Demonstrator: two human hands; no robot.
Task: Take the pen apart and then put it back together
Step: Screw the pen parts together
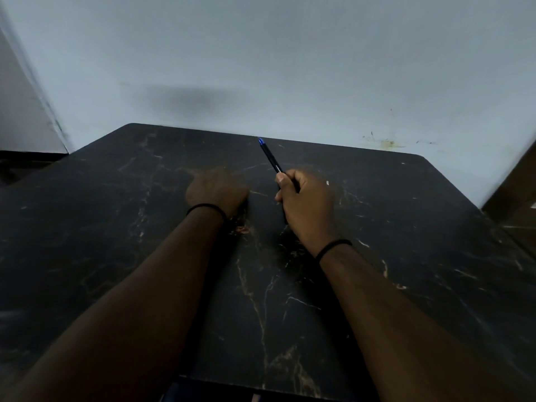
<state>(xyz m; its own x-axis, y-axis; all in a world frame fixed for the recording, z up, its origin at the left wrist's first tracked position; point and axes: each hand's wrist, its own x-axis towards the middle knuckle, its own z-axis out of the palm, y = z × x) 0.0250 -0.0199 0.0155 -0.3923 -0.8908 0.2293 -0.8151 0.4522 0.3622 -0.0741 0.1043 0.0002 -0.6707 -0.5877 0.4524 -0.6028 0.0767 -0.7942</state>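
A black pen (271, 158) with a blue end points up and away from me, toward the wall. My right hand (307, 204) is wrapped around its lower part, so that half of the barrel is hidden in the fist. My left hand (216, 190) rests knuckles-up on the dark table (116, 227) a short way left of the pen, fingers curled under and blurred. I cannot see anything in it. Both wrists wear a thin black band.
The black marble-patterned table reaches to a pale grey wall (290, 68) at the back. Its near edge runs just below my forearms. A brown panel (519, 181) stands past the table's right corner.
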